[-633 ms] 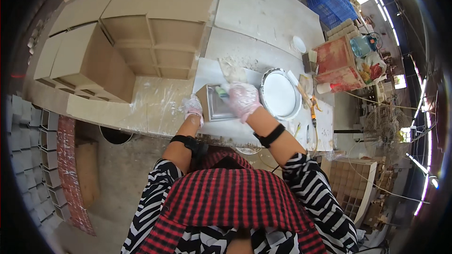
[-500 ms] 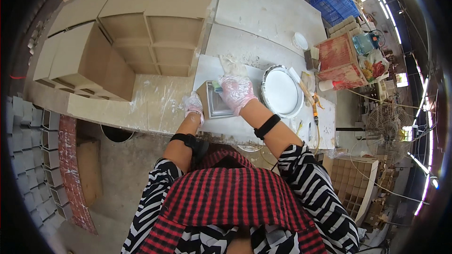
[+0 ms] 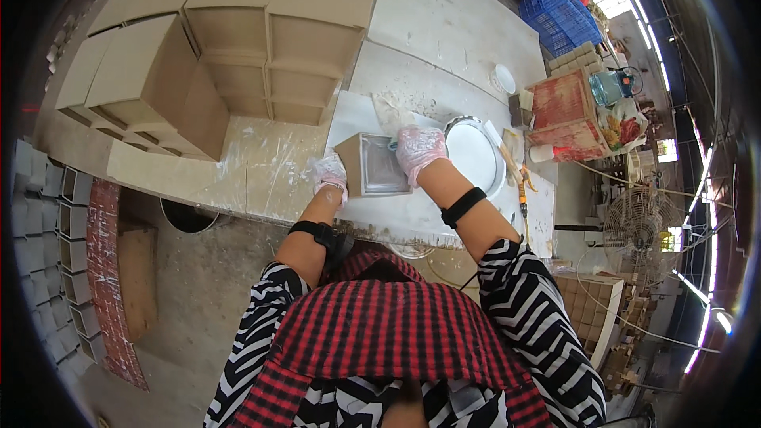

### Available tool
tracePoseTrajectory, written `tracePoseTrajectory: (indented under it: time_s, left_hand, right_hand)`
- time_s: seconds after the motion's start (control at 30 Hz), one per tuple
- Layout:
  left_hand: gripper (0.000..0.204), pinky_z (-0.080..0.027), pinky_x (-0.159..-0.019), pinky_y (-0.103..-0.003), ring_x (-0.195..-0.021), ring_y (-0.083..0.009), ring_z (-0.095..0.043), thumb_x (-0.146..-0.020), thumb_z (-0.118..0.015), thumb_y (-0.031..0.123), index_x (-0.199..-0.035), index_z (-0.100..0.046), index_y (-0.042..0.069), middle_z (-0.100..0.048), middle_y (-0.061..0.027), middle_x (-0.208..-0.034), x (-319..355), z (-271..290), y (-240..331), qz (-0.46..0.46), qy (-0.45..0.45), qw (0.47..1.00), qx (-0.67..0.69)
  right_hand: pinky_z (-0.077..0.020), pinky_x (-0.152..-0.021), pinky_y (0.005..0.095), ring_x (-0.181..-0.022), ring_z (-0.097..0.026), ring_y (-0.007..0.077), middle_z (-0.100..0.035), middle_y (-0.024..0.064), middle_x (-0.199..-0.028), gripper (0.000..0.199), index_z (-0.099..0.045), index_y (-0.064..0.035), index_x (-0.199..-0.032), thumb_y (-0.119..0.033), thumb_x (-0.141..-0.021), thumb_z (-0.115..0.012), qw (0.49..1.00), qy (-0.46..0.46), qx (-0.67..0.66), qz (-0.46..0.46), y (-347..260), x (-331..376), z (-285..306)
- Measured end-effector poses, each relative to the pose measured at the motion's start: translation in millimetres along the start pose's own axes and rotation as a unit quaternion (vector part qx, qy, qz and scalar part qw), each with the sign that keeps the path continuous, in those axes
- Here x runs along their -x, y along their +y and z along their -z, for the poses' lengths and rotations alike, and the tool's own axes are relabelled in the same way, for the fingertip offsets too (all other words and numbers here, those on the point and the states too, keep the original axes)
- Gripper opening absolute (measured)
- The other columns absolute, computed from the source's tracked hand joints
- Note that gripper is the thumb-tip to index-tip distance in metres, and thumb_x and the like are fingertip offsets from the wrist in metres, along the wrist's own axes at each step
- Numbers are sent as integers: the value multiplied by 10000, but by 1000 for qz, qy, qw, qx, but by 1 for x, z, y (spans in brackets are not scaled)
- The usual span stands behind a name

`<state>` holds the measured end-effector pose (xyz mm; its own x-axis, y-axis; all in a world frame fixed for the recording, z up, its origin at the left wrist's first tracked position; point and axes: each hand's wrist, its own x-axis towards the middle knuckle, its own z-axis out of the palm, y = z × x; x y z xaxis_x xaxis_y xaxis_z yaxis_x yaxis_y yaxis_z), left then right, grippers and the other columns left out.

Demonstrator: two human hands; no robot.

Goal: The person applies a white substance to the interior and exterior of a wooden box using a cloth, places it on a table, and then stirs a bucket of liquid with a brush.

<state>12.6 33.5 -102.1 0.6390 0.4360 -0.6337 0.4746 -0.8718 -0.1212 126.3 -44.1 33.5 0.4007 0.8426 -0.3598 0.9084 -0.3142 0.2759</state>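
A square tan box [image 3: 351, 166] with a grey, wet-looking recessed face lies on the white, paint-smeared worktop. My left hand [image 3: 329, 170], in a thin, paint-stained glove, is closed on the box's left side. My right hand [image 3: 421, 150], gloved likewise, is closed at the box's right edge around a small blue-green pad, of which only a sliver shows. Just right of that hand stands a round tub of white paint [image 3: 474, 160], with a flat brush [image 3: 499, 143] lying along its rim. Behind the box is a crumpled whitish cloth [image 3: 391, 111].
Tan boxes [image 3: 317, 0] are stacked at the left of the bench. A small white bowl [image 3: 502, 78], a red-painted crate [image 3: 560, 103] and an orange-handled tool [image 3: 522, 194] are at the right. Blue plastic crates [image 3: 559, 16] stand farther back. Grey boxes [image 3: 75, 222] fill the lower left.
My right hand has moved right with the pad, from the box's upper left across to its right edge. The grey face is now more exposed. My left hand stays on the box's side.
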Motion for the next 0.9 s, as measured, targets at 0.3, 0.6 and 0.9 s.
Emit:
tracePoseTrajectory:
  time_s: [0.3,0.6,0.9]
  left_hand:
    - [524,-460,-831,-415,-974,-315,-595,-947,-259,397,-1067,-596,15,-632,-208,-929,-50,-34,3,162,177,817,525]
    - [513,-467,-770,-419,-932,-374,-586,-949,-281,384,-924,-637,17,-634,-216,-895,-31,-25,6,150,266,847,436]
    - [568,-456,-755,-438,-922,-407,-568,-930,-298,429,-899,-637,-26,-609,-264,-900,-17,-10,2,186,212,764,581]
  right_hand:
    - [-483,-704,405,-825,-623,286,-628,129,-860,165,-645,-173,-896,-253,-772,-572,962,101,-206,-149,35,38,-18]
    - [-483,-677,398,-759,-623,275,-617,126,-816,136,-635,-120,-824,-208,-758,-553,985,82,-150,13,15,61,-61]
    - [-472,-656,402,-739,-595,291,-588,107,-769,109,-630,-149,-815,-230,-777,-567,967,96,-234,24,26,64,-43]
